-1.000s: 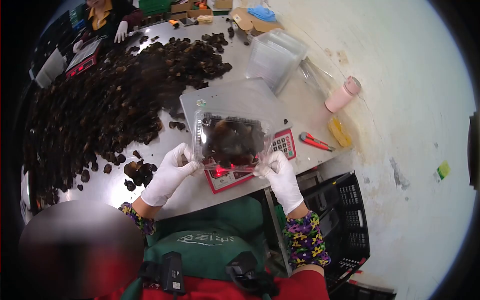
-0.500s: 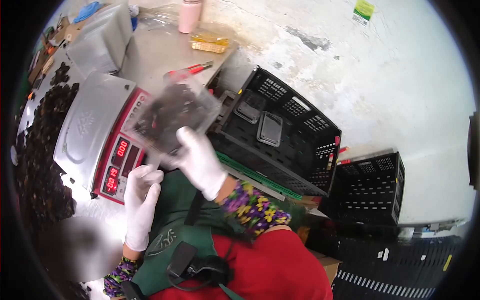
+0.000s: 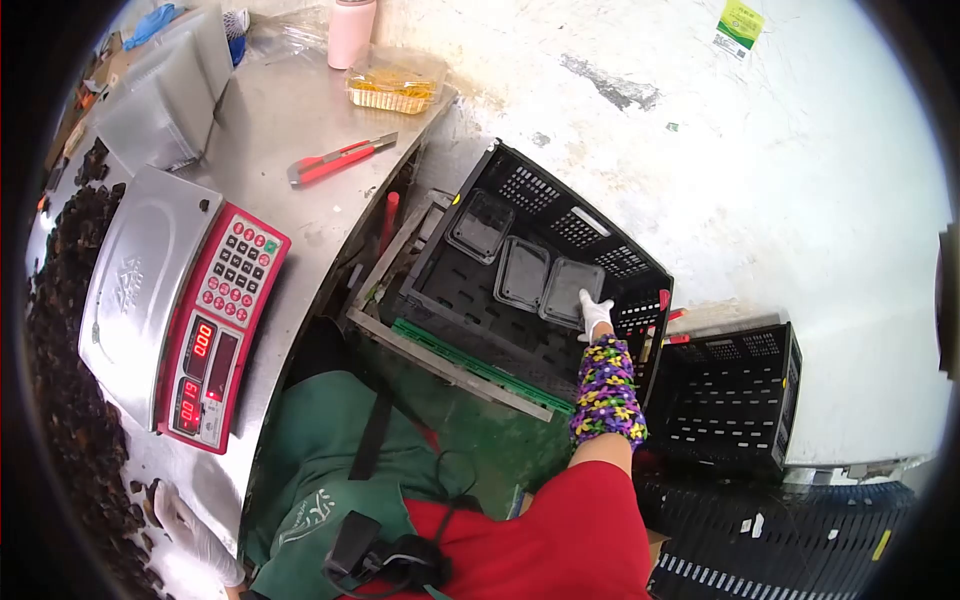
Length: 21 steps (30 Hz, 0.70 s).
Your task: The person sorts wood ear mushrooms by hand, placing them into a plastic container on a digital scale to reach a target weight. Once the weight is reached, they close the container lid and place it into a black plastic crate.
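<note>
My gloved right hand [image 3: 597,315] reaches into a black plastic crate [image 3: 470,290], its fingers at the right end of a clear plastic box [image 3: 570,291] with dark contents. This box lies flat beside a second such box [image 3: 522,272]; a third box [image 3: 481,226] is nearer the crate's far left corner. At the lower left, my gloved left hand [image 3: 190,535] has its fingers stretched out at the edge of a pile of dark, flaky pieces [image 3: 75,380]. One dark piece shows at its fingertips.
A red-and-silver digital scale [image 3: 225,330] stands on the metal table [image 3: 290,110]. Behind it are a red box cutter [image 3: 343,160], stacked clear containers [image 3: 160,105], a pink bottle [image 3: 351,35] and a yellow-filled tray [image 3: 395,90]. Another black crate [image 3: 725,400] stands at the right.
My right hand has carried the filled plastic box from beside the scale into the crate, beside the two others. My left hand has moved down and left to the dark pile.
</note>
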### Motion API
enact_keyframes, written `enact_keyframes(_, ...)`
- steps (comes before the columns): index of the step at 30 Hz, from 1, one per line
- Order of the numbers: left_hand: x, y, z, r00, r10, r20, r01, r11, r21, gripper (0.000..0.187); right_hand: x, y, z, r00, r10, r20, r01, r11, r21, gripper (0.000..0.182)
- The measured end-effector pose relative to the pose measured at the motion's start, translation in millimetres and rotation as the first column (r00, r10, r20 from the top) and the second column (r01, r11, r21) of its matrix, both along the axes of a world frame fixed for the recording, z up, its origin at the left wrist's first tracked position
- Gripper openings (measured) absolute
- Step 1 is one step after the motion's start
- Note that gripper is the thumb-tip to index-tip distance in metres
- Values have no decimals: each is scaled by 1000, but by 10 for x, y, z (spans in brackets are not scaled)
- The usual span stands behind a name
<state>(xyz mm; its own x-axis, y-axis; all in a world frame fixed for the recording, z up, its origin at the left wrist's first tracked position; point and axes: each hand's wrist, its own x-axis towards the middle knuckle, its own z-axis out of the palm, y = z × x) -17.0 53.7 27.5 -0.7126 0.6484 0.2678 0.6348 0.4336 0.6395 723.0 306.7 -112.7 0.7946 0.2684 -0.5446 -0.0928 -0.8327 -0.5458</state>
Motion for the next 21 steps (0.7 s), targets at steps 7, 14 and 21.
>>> enact_keyframes(7,-220,-747,-742,994,21,108,-54,949,311,27,318,-33,-1522,466,880,93,-821,470,-325,79)
enact_keyframes(14,-334,-832,-829,896,-19,-443,40,998,39,25,-660,641,-713,985,41,-168,38,896,442,61)
enact_keyframes(21,-172,-723,-703,926,-7,-378,37,997,71,24,-2459,-230,666,558,788,259,-729,317,607,13)
